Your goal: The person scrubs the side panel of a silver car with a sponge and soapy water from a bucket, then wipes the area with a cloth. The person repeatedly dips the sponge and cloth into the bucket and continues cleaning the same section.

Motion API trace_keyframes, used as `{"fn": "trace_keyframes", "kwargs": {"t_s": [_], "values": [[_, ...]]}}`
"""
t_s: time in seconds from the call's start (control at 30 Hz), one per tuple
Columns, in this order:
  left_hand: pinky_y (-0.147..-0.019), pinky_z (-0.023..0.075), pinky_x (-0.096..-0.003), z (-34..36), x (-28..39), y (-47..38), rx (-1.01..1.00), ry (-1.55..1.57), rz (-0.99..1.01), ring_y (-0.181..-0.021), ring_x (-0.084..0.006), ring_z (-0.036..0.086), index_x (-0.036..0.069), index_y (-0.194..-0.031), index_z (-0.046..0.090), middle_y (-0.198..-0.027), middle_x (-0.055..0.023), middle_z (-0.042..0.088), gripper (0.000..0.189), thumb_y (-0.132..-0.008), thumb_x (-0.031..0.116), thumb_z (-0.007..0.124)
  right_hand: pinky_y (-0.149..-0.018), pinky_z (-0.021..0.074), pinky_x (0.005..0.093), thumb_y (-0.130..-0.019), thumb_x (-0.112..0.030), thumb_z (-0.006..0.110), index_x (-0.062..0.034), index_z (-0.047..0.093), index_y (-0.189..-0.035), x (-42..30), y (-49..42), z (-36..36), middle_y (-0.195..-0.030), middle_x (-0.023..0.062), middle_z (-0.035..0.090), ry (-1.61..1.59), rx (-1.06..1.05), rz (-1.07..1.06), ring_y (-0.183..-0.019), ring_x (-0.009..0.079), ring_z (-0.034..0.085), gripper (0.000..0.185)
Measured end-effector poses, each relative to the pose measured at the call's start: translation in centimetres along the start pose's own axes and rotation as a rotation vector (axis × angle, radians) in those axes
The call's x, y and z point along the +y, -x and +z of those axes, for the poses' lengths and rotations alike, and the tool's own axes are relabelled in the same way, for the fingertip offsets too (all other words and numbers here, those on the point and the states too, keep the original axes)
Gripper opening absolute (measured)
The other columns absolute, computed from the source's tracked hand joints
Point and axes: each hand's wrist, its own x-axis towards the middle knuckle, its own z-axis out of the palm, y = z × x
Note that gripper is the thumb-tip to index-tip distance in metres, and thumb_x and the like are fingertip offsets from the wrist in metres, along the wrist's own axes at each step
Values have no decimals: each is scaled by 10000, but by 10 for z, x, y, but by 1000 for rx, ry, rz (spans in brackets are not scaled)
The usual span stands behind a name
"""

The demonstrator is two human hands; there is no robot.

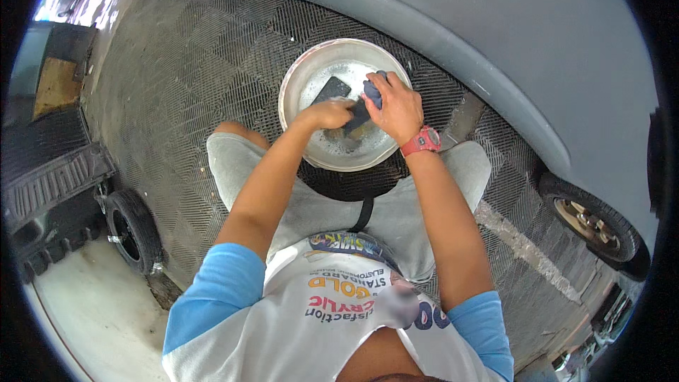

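A round white basin (291, 75) of soapy water stands on the floor before me. A dark rectangular block (333, 89) lies in the suds, its lower part near my left hand. My left hand (330, 113) is over the middle of the basin, fingers bent and blurred, against a dark item (359, 114); whether it grips that item I cannot tell. Above the basin's right side, my right hand (397, 106) holds a bunched dark blue-grey cloth (373, 92), its fingers curled around it. A red wristwatch (424, 141) is on my right wrist.
Ribbed dark floor matting (212, 63) surrounds the basin. The grey side of a vehicle (477, 16) curves past at the upper right, with a wheel (594, 223) at the right. On the left are a loose tyre (132, 232) and a pickup tailgate (58, 183).
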Motion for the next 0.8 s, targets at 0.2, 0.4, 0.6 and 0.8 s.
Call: {"fn": "trace_keyframes", "kwargs": {"t_s": [0.2,0.4,0.6,0.8], "values": [[-1213,461,-392,-18,-17,64,200,1237,-41,-1397,-235,620,-4,-1576,577,-1546,-129,650,552,-1097,251,677,-802,634,523,-995,-358,757,-159,703,-1382,-2,0,0,-1189,118,683,-5,73,19,-992,372,767,438],[-1225,433,-367,-33,-7,82,256,1495,66,-1357,-193,626,37,-1575,577,-1485,-50,680,485,-1132,232,617,-806,631,515,-1004,-378,765,-161,702,-1384,-4,-2,-2,-1206,107,699,83,5,24,-1021,372,760,442],[-1227,430,-408,-31,-2,86,295,1592,138,-1416,-201,597,63,-1653,482,-1556,-70,637,569,-1133,239,631,-791,630,515,-1008,-387,753,-171,702,-1386,-4,-2,-3,-1203,99,701,120,-35,31,-986,369,766,437],[-1047,526,-385,-17,-1,59,515,1091,15,-1208,-186,703,132,-1445,626,-1242,-42,765,436,-1085,339,755,-794,643,513,-987,-319,757,-143,706,-1345,0,0,0,-1169,138,691,112,-7,-13,-946,390,768,402]]}}
